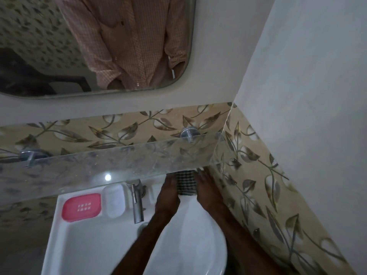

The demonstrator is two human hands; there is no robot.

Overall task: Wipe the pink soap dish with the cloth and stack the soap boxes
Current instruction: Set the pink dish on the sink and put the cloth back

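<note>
A pink soap dish (81, 207) lies on the back left of the white washbasin (83, 245), and beside it on the right lies a white soap box (114, 201). At the basin's back right corner a checked cloth (185, 182) lies folded under the edge of the glass shelf. My left hand (167, 195) rests against the cloth's left side and my right hand (206, 189) against its right side, both with fingers laid along it. The fingertips are partly hidden under the shelf.
A steel tap (138, 203) stands between the soap box and my hands. A clear glass shelf (119, 163) on metal brackets overhangs the basin's back. A mirror (95, 44) hangs above. A leaf-patterned tiled wall (268, 185) closes the right side.
</note>
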